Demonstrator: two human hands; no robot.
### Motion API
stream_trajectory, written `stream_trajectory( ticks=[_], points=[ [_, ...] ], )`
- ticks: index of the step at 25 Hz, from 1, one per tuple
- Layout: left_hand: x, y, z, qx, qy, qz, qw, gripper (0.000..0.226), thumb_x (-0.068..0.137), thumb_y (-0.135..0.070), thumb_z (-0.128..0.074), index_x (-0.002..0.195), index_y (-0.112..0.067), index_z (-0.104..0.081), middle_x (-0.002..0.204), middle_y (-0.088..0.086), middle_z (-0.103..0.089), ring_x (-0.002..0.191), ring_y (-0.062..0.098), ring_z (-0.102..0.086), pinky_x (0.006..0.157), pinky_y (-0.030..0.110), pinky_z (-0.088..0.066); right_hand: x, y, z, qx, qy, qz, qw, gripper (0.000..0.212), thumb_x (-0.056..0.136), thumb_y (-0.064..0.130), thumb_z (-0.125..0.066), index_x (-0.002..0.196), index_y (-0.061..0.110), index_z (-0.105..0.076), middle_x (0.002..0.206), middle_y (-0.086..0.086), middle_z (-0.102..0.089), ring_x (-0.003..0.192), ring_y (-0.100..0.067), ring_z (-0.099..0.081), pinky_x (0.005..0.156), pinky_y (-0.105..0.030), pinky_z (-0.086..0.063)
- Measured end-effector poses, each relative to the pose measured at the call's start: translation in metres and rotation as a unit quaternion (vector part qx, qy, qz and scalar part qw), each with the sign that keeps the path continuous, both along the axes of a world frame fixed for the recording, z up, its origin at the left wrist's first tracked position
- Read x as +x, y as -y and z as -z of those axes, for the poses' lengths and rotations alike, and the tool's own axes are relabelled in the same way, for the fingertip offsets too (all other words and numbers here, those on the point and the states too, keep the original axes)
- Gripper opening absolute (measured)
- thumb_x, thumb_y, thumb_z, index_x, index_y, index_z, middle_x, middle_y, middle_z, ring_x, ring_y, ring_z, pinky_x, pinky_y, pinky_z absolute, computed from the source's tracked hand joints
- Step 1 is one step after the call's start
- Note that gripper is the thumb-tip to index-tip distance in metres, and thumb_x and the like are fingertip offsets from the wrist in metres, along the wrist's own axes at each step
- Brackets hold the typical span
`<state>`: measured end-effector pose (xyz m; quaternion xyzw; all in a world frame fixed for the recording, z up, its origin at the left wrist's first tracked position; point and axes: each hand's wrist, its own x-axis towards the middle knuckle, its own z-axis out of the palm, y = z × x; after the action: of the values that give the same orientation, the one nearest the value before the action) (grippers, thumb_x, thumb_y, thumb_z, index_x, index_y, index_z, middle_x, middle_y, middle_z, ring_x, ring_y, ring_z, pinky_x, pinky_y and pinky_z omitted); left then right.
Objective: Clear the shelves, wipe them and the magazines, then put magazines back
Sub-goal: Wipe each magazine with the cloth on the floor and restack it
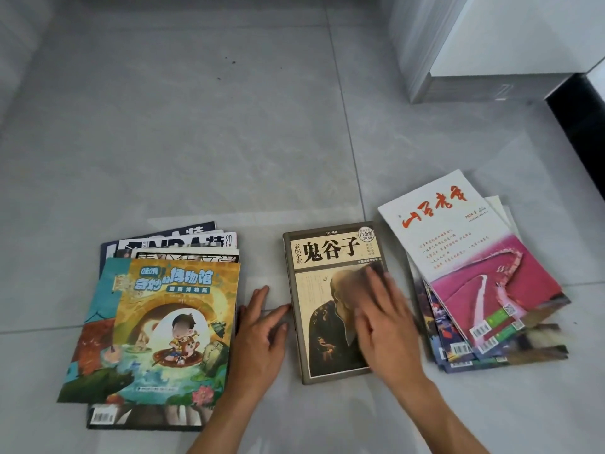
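A thick olive-grey book [330,253] with a beige cover lies flat on the floor between two piles. My right hand [384,326] presses flat on its cover, blurred by motion. A dark smear shows at its fingertips; whether that is a cloth is unclear. My left hand [262,335] rests on the floor with fingers spread, its thumb against the book's left edge. A fanned pile of magazines [170,322] with a colourful cartoon cover on top lies to the left. Another pile [471,257], topped by a white and pink magazine, lies to the right.
The floor is pale grey tile [212,142], bare beyond the piles. A white cabinet base [474,54] stands at the upper right, with a black strip [579,126] beside it at the right edge.
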<state>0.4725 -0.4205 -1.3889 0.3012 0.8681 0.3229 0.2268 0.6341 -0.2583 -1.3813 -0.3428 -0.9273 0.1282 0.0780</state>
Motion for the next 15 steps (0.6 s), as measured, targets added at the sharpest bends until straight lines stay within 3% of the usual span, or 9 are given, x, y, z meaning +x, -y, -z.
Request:
stream_trajectory(
  ticks=[3,7,10,12,15],
  points=[
    [0.002,0.0,-0.002,0.003,-0.008,-0.004,1.0,0.035,0.094,-0.013,-0.06,0.125,-0.029,-0.066,0.158,-0.01,-0.028,0.143,0.001,-0.016,0.119,0.051,-0.026,-0.002,0.019,-0.002,-0.011,0.015,0.111,0.994,0.055,0.097,0.036,-0.031,0.151,0.03,-0.039,0.162,-0.005,-0.028,0.149,-0.036,-0.023,0.11,-0.063,-0.036],
    [-0.001,0.0,-0.001,0.014,0.002,-0.002,1.0,0.04,0.09,-0.007,-0.052,0.121,-0.024,-0.069,0.156,-0.003,-0.034,0.14,0.002,-0.023,0.117,0.054,-0.026,-0.024,0.118,-0.002,0.018,-0.007,-0.07,0.997,0.055,0.091,0.026,-0.044,0.146,0.027,-0.046,0.161,-0.004,-0.031,0.148,-0.034,-0.029,0.117,-0.05,-0.026],
    [-0.004,-0.001,-0.004,0.02,0.011,-0.001,1.0,0.046,0.082,-0.01,-0.045,0.117,-0.022,-0.072,0.155,0.0,-0.036,0.137,-0.002,-0.023,0.118,0.053,-0.025,-0.008,0.086,-0.003,0.02,0.009,-0.133,0.991,0.053,0.092,0.03,-0.045,0.145,0.031,-0.046,0.16,0.0,-0.034,0.15,-0.027,-0.026,0.119,-0.047,-0.032],
    [-0.004,-0.001,-0.005,0.008,0.015,-0.007,1.0,0.041,0.088,-0.004,-0.05,0.116,-0.024,-0.072,0.155,-0.002,-0.035,0.14,0.0,-0.024,0.12,0.051,-0.021,0.017,0.052,0.0,-0.005,0.012,-0.048,0.999,0.05,0.097,0.034,-0.039,0.147,0.031,-0.045,0.161,0.001,-0.032,0.151,-0.027,-0.022,0.115,-0.054,-0.036],
    [0.002,-0.005,-0.013,-0.039,0.009,0.008,0.999,0.039,0.093,-0.005,-0.055,0.122,-0.028,-0.068,0.158,-0.009,-0.025,0.145,0.017,-0.028,0.122,0.046,-0.019,0.039,0.019,0.001,-0.065,-0.003,0.143,0.988,0.055,0.098,0.042,-0.03,0.149,0.026,-0.044,0.163,0.0,-0.026,0.15,-0.031,-0.019,0.108,-0.064,-0.038]
  ],
)
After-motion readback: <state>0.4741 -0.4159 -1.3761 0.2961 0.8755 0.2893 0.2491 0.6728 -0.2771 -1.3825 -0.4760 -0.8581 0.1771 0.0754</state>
